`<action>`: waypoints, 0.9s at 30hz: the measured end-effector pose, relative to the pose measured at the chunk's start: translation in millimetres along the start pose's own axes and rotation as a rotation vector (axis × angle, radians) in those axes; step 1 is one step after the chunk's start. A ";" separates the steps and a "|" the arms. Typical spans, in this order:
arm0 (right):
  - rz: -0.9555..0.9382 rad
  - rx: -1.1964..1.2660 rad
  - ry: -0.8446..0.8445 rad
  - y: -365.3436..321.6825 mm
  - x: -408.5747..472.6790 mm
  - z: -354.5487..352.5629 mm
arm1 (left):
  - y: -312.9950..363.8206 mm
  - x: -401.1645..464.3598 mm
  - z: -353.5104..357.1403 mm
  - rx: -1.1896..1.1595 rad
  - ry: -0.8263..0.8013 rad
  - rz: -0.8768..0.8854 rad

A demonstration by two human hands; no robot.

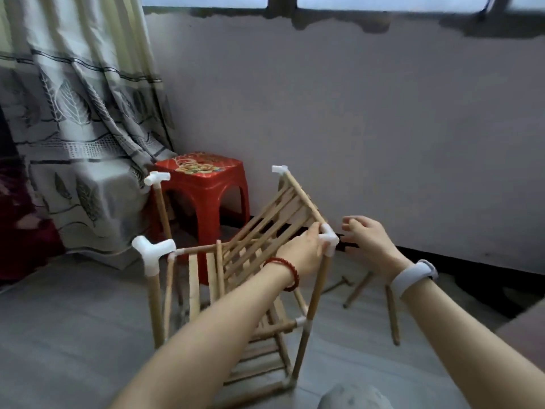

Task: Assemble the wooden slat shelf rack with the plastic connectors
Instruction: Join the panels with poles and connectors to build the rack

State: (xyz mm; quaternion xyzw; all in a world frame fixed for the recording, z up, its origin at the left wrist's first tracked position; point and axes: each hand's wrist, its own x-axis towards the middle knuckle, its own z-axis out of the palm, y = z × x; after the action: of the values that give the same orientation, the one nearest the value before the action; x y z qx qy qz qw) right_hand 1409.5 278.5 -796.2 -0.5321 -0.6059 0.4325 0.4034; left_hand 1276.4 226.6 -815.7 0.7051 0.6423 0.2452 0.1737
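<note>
On the grey floor [73, 335] in front of us stands the half-built rack [236, 290], its wooden posts joined by white plastic connectors. We judge that we are fitting the top slat shelf [265, 228]: it sits tilted, its far corner raised on one connector [280, 169], its near side dropping toward the frame.

Our left hand [303, 252], with a red bead bracelet [284, 273] on its wrist, is wrapped around the shelf's end rail right beside the near right corner connector [328, 239], fingers curled over the wood. Our right hand [368, 234], with a white band [413, 276] on its wrist, hovers just beside that same connector, fingers loosely curled and holding nothing; it does not seem to touch the plastic.

Two connectors on the left posts, the near one [153, 249] and the far one [156, 178], stand with open sockets, so that side looks unjoined. Spare wooden rods [392, 314] lie on the floor to the right, and a red plastic stool [203, 184] stands behind the rack by the curtain [73, 128].

Next, we think, the shelf needs levelling so its free rail ends line up with those open sockets, then pressing home while one hand steadies the post.
</note>
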 end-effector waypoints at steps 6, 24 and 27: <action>-0.290 -0.180 0.254 7.1 -3.3 -17.0 | 6.7 11.6 -37.3 0.420 0.035 -0.021; -0.749 -0.407 -0.396 -22.6 -87.5 170.9 | -114.0 -136.6 -110.0 -0.742 0.326 -0.335; -0.762 -0.448 -0.391 -19.1 -76.1 146.4 | -98.1 -121.1 -90.9 -0.830 0.327 -0.318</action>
State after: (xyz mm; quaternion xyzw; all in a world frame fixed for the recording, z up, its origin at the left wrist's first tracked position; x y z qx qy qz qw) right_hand 1273.2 187.8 -824.2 -0.2549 -0.9004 0.2048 0.2871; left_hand 1137.6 111.5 -811.0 0.4212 0.6090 0.5593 0.3726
